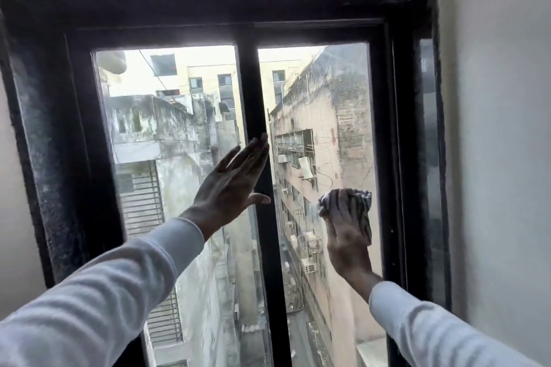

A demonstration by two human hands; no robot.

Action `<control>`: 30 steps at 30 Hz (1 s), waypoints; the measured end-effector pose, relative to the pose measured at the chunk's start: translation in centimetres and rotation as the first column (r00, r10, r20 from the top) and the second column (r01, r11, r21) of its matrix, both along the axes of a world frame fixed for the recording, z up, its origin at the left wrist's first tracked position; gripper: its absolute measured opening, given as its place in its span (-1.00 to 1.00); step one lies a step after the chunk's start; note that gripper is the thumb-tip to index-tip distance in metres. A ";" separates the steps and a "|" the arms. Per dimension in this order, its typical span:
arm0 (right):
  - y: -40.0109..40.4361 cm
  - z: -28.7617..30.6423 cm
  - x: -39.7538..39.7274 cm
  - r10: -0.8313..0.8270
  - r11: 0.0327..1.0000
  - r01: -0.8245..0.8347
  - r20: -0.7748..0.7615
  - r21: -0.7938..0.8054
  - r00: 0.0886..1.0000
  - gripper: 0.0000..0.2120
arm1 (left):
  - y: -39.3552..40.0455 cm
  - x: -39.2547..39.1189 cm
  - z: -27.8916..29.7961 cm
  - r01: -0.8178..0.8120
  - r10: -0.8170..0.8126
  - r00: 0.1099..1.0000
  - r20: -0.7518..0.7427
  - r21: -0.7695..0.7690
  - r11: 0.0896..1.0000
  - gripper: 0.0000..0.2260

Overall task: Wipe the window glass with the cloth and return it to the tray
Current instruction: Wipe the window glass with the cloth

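Observation:
A two-pane window in a black frame (74, 134) fills the view. My right hand (346, 244) presses a striped grey cloth (356, 205) flat against the right pane (328, 116), near that pane's right side at mid height. My left hand (235, 179) is spread flat with fingers apart, resting on the black centre bar (253, 92) and the edge of the left pane (167, 134). It holds nothing. Both arms wear light long sleeves. No tray is in view.
White walls flank the window, the right wall (501, 158) close to my right arm. A deep dark frame edge (429, 98) runs down the right side. Weathered buildings and a narrow street far below show through the glass.

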State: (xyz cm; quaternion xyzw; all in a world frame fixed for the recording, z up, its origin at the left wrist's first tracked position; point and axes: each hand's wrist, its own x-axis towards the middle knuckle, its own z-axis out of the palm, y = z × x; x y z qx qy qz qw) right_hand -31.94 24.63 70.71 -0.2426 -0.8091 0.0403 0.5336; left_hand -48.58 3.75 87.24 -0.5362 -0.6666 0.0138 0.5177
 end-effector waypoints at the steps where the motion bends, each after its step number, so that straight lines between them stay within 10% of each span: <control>1: -0.2 -1.8 -0.7 0.005 0.996 -0.015 0.116 0.089 0.993 -0.34 | 0.2 0.0 -0.1 -0.006 0.006 1.000 -0.017 0.017 1.000 0.02; 6: 0.9 4.6 -3.9 0.003 0.822 -0.199 0.345 0.533 0.938 -0.25 | 0.3 0.2 -0.2 -0.031 0.034 0.997 -0.067 0.051 0.998 0.02; 11: 3.0 3.6 -2.8 -0.087 0.995 0.092 -0.143 0.034 0.986 -0.40 | 0.5 -0.2 -0.6 -0.043 0.047 0.997 -0.056 0.070 0.997 0.04; 16: 3.0 -3.2 -1.3 -0.088 0.754 -0.234 0.447 0.614 0.890 -0.22 | 0.7 -0.5 -0.3 -0.037 0.038 0.999 -0.018 0.081 0.996 0.11; 21: 3.7 3.8 -3.3 -0.098 0.994 0.107 -0.179 0.038 0.979 -0.39 | 0.8 -0.5 -0.5 -0.063 0.062 0.998 0.014 0.100 0.993 0.15; 26: 2.5 -0.2 -3.1 -0.091 0.799 -0.163 0.385 0.578 0.918 -0.24 | 0.8 0.0 -0.3 -0.041 0.038 0.999 0.036 0.085 0.996 0.13; 30: 4.2 6.9 -3.3 -0.061 0.959 0.069 -0.038 0.275 0.997 -0.40 | 0.6 0.0 -0.3 -0.026 0.020 0.997 0.068 0.086 0.996 0.15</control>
